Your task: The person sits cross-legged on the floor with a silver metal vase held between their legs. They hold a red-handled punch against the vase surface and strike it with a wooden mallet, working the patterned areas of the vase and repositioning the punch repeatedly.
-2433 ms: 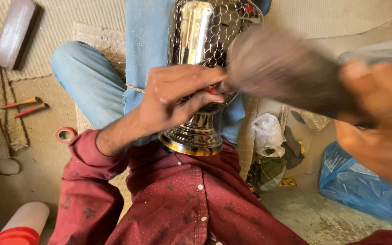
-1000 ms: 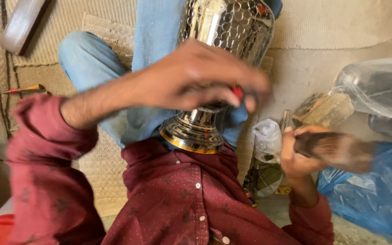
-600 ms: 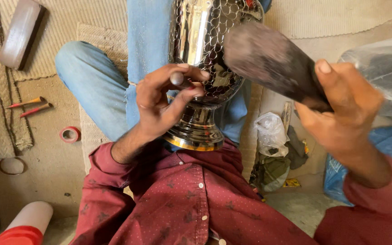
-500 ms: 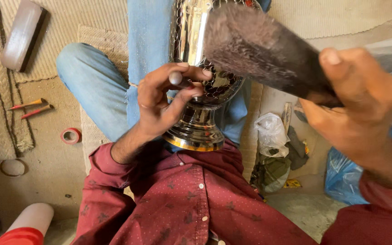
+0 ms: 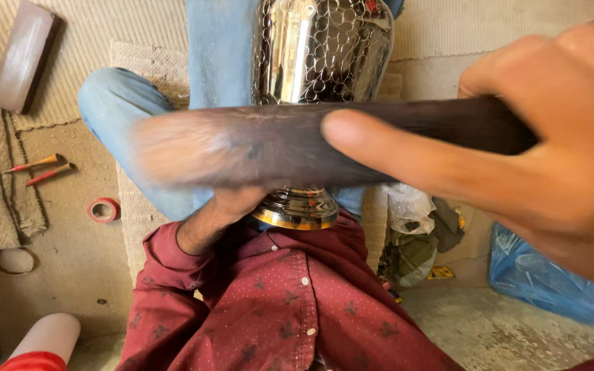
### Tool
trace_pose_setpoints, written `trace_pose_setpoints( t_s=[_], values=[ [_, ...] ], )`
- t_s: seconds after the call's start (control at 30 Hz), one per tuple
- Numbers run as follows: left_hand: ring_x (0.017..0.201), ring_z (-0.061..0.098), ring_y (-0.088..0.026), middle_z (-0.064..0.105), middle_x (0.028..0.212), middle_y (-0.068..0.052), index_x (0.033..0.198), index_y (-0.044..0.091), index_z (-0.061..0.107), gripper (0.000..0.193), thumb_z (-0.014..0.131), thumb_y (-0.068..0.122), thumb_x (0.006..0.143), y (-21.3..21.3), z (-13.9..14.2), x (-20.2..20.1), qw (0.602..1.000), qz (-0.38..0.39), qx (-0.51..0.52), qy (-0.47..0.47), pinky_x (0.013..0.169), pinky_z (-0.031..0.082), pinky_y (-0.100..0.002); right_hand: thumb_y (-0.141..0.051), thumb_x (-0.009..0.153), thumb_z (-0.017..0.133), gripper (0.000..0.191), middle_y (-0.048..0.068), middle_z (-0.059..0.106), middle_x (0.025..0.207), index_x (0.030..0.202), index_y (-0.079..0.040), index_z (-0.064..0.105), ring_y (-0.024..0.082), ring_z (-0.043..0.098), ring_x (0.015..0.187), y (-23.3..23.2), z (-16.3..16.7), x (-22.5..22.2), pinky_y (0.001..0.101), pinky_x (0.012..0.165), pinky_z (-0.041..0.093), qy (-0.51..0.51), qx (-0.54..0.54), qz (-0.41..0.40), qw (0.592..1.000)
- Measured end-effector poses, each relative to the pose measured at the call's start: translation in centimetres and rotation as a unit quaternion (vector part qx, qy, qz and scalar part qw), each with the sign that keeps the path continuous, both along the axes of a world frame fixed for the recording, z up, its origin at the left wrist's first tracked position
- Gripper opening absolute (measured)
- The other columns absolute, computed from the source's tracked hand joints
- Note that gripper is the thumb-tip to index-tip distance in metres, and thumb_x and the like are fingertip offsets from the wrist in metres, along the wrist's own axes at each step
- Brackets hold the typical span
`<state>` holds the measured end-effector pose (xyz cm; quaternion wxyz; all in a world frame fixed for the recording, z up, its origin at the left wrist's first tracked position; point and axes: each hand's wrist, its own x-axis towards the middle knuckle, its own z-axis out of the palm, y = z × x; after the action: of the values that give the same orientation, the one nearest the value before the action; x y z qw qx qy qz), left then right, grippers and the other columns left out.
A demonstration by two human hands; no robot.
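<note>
Floor (image 5: 70, 261): bare, dusty concrete, partly covered by woven matting (image 5: 104, 34). Person seated on it, legs in blue jeans (image 5: 218, 55), red patterned shirt (image 5: 276, 302) filling the lower centre of the view.

Metal vase (image 5: 321, 51): shiny, silver-coloured, with a scratched net-like pattern on the body and a gold-rimmed foot (image 5: 295, 214). It stands between the legs, foot pointing toward the shirt, body extending to the top edge.

Dark wooden mallet (image 5: 256, 144): held crosswise in front of the vase, blurred at its left end, hiding the vase's waist.

Right hand (image 5: 551, 158): very near the camera, closed around the mallet's handle, thumb laid along it.

Left hand (image 5: 232, 203): mostly hidden behind the mallet, at the vase's stem just above the foot; cannot tell whether it grips.

Blue plastic sheet (image 5: 551, 282): lower right, on the floor.

Bundle of clear plastic bag and dark cloth (image 5: 417, 233): right of the vase foot.

Flat block (image 5: 25, 55): upper left, on the matting.

Roll of red tape (image 5: 104, 209): on the floor left of the knee.

Two thin red-handled tools (image 5: 39, 168): above the tape, lying side by side.
</note>
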<state>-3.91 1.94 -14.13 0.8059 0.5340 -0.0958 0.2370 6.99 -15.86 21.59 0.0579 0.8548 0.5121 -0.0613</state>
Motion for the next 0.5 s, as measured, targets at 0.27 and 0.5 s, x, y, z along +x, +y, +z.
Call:
trace_pose_setpoints(
  t_s=[0.27,0.5],
  values=[
    [0.123,0.060,-0.021,0.054,0.137,-0.012,0.149,0.019,0.033,0.077,0.078,-0.016,0.098,0.3,1.3,0.6,0.998,-0.007,-0.001,0.059,0.105,0.055,-0.041,-0.009,0.064,0.078,0.095,0.003,0.045,0.076,0.153,-0.034,0.054,0.019,0.039,0.059,0.2,-0.3,0.8,0.0343,0.056,0.036,-0.016,-0.106,0.005,0.994],
    [0.123,0.062,-0.020,0.051,0.149,-0.012,0.163,0.028,0.013,0.097,0.074,-0.013,0.099,-0.7,0.8,1.2,0.997,0.033,0.060,-0.033,0.104,0.057,-0.038,-0.005,0.064,0.077,0.093,0.006,0.050,0.081,0.150,-0.032,0.055,0.021,0.043,0.063,-0.4,-0.5,1.2,0.0363,0.059,0.039,-0.003,-0.105,0.012,0.994]
  ],
)
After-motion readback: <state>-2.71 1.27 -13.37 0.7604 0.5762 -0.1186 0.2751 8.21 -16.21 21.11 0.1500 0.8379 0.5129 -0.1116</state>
